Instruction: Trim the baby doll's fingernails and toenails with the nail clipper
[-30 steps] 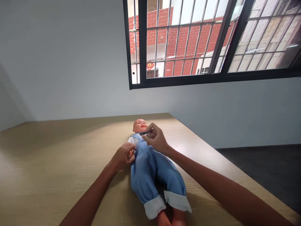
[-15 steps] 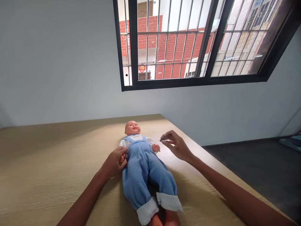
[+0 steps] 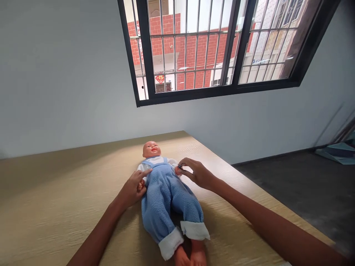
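Observation:
A baby doll (image 3: 166, 195) in blue fleece dungarees and a white shirt lies on its back on a wooden tabletop (image 3: 55, 199), head toward the wall. My left hand (image 3: 133, 188) rests on the doll's right arm, fingers curled round its small hand with the index finger stretched out. My right hand (image 3: 195, 173) is at the doll's left hand, pinching a small dark thin object (image 3: 180, 166) against it. I cannot make out what that object is.
The tabletop's right edge runs diagonally beside my right arm, with dark floor (image 3: 291, 184) beyond it. A barred window (image 3: 210, 48) is set in the grey wall behind the table. A pale flat object (image 3: 338, 153) lies on the floor at far right.
My right hand has come off the doll's chest, swung out to the right, and come back down onto the doll's left hand, still pinching the dark object. The left hand stays on the doll's right arm.

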### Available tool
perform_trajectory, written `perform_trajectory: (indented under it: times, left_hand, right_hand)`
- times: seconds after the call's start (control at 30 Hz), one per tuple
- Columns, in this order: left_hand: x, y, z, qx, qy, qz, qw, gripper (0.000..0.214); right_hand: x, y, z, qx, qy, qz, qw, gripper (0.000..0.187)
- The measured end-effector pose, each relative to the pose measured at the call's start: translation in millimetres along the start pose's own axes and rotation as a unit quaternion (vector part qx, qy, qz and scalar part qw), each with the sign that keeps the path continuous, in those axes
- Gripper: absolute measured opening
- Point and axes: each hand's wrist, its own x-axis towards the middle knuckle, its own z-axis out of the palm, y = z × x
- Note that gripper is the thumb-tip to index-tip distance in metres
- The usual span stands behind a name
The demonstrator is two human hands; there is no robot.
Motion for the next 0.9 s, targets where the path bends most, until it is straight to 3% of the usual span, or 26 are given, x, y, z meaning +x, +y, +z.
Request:
perform_trajectory:
  times: [0.27, 0.5, 0.9]
  left_hand:
    - [5.4, -5.8, 2.0, -0.024, -0.008, -0.002, 1.000, 0.067]
    - [3.2, -4.3, -3.8, -0.023, -0.026, -0.002, 0.999, 0.064]
    - [-0.4, 1.4, -3.4, -0.016, -0.024, -0.013, 1.000, 0.066]
  right_hand:
    - [-0.5, -0.7, 3.6, 0.018, 0.010, 0.008, 1.000, 0.015]
    - [1.2, 13.3, 3.9, 0.071, 0.106, 0.069, 0.989, 0.019]
    - [-9.7, 11.9, 2.8, -0.065, 0.051, -0.054, 0.995, 0.019]
